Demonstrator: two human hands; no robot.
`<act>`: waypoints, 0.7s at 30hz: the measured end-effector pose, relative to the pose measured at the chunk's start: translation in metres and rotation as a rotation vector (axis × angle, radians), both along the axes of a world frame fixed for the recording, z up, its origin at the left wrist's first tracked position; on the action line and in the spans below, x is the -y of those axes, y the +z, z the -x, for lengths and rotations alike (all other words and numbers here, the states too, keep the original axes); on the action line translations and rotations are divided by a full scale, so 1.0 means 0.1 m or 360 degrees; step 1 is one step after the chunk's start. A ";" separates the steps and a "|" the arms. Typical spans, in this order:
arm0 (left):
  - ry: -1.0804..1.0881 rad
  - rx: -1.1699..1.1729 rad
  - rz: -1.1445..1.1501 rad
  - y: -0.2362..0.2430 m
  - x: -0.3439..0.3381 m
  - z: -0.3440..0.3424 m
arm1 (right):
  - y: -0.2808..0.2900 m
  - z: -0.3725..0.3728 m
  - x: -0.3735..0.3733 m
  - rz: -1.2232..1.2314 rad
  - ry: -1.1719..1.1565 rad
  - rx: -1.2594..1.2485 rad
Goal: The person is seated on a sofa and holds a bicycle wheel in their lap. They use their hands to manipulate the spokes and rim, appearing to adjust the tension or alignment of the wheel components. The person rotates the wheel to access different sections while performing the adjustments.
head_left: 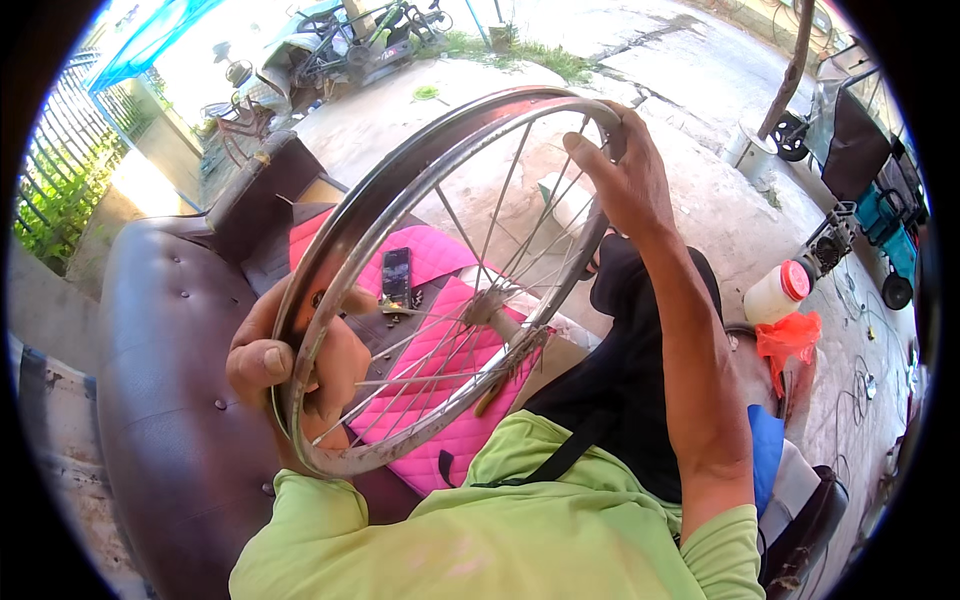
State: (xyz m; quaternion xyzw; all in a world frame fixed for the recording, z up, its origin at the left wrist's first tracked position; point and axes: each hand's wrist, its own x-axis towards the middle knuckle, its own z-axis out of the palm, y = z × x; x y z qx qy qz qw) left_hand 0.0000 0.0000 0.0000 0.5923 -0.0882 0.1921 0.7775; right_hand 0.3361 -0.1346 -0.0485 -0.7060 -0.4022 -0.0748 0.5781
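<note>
I hold a bare bicycle wheel (pixel 400 185) tilted in front of me, with no tyre on its metal rim. Thin spokes run from the rim to a dull hub (pixel 485 308), and some are bunched near the hub. My left hand (pixel 305 355) is closed round the near left part of the rim, fingers on both sides. At the far right of the wheel, my right hand (pixel 635 175) grips the rim between thumb and fingers. Beneath the wheel lies a pink quilted cloth (pixel 445 250). A dark phone (pixel 396 278) and several tiny metal pieces rest beside the cloth.
A brown padded sofa (pixel 180 340) stands at left. On the right are a white tub with a red lid (pixel 778 291), a red plastic bag (pixel 789 345) and a teal folding cart (pixel 888 228). Bicycles (pixel 375 45) stand at the back.
</note>
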 end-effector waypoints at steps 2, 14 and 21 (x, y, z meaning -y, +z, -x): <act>0.0033 -0.0001 -0.0013 0.03 0.01 -0.05 | 0.09 0.04 0.03 0.0107 0.0009 -0.0055; 0.0043 -0.0191 -0.0261 0.21 0.02 -0.25 | -0.65 0.07 0.21 -0.0240 -0.0293 -0.0229; -0.0037 0.0006 -0.0254 0.16 -0.42 -0.53 | -0.94 0.20 0.34 -0.0042 -0.0037 -0.1131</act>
